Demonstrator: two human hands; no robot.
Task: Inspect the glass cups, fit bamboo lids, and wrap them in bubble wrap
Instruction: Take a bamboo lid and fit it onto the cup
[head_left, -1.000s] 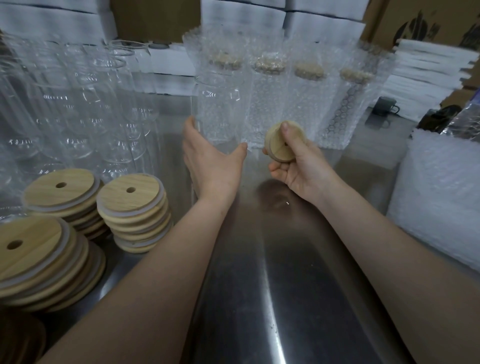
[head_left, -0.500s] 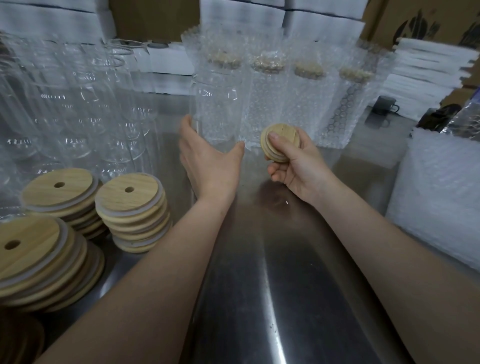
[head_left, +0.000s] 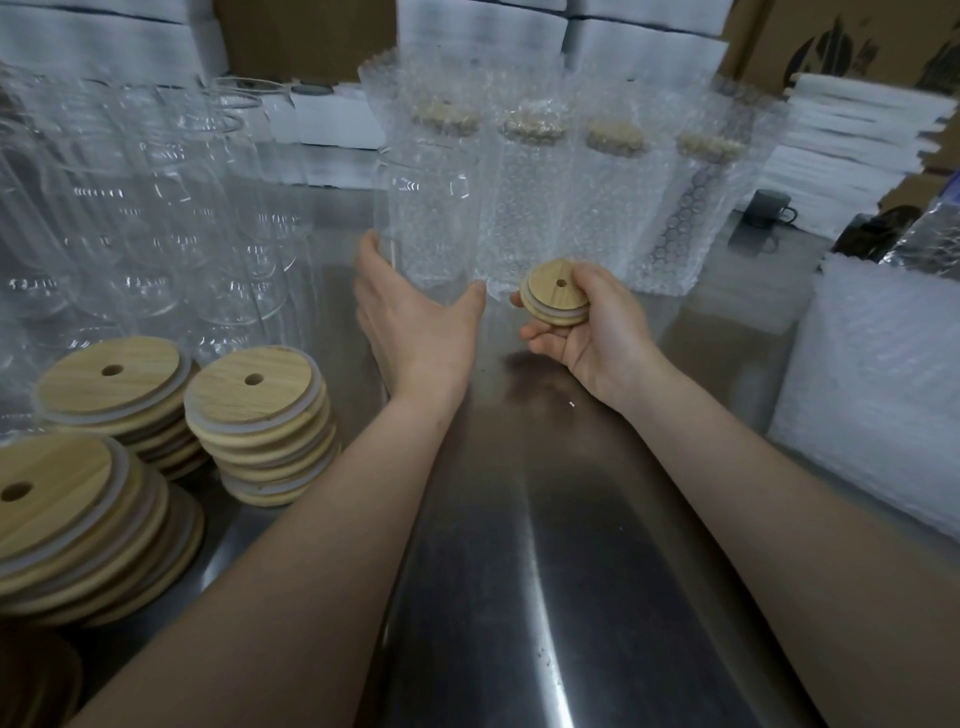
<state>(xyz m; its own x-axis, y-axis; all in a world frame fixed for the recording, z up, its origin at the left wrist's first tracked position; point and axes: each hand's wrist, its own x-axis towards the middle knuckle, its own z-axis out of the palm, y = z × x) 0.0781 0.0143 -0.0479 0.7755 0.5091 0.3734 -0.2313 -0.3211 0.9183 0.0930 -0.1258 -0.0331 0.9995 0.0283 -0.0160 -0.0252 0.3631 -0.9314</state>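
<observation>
My left hand (head_left: 415, 327), thumb spread, clasps a clear glass cup (head_left: 427, 208); right hand (head_left: 597, 332) pinches a round bamboo lid (head_left: 555, 293); bubble-wrapped cups (head_left: 605, 208) crowd behind.

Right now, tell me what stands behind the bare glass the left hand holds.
A bubble-wrapped cup with its bamboo lid on, leftmost of four. Its lower half shows only blurred through the glass cup; its base is hidden.

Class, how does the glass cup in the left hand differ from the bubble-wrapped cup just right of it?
The bare cup is uncovered; the wrapped cup sits inside bubble wrap. The bare cup has no lid; the wrapped cup has a bamboo lid. The left hand grips the bare cup; none touches the wrapped cup. Both stand upright.
</observation>
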